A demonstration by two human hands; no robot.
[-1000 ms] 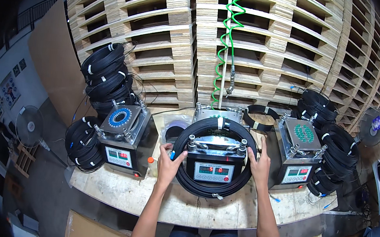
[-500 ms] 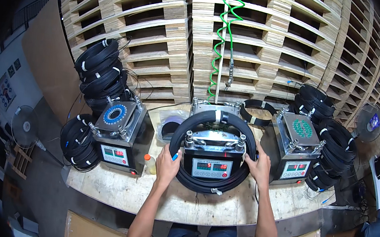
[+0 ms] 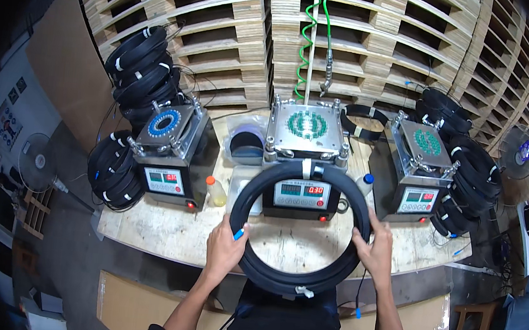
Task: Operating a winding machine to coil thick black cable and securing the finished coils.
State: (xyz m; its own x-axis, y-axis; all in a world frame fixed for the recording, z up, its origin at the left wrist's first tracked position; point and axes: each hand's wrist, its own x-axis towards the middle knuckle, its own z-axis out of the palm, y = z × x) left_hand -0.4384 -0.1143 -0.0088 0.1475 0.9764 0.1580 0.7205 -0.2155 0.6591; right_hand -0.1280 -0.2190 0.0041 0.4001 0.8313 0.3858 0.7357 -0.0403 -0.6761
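Note:
Between my hands is a thick coil of black cable or tubing (image 3: 324, 277), held up over the table's front edge and my lap. White bands wrap it at the top and bottom. My left hand (image 3: 224, 250) is closed round its left side, with a blue tip (image 3: 239, 233) by the thumb. Gripping the right side is my right hand (image 3: 376, 251). A thin black lead with a blue end (image 3: 358, 313) dangles below that hand. Behind the coil stands the middle machine (image 3: 305, 148), a metal plate with green pieces on top; its lit panel shows through the ring.
A machine with a blue ring (image 3: 164, 122) stands left, another with green pieces (image 3: 429, 142) right. Stacked black coils (image 3: 142, 77) flank them. An orange-capped bottle (image 3: 216, 193) and a blue-capped bottle (image 3: 367, 182) stand beside the middle machine. Wooden pallets (image 3: 372, 42) rise behind; a green air hose (image 3: 329, 37) hangs.
Both hands have drawn the coil toward me and down, away from around the middle machine. That machine's top plate and the blue-capped bottle now show.

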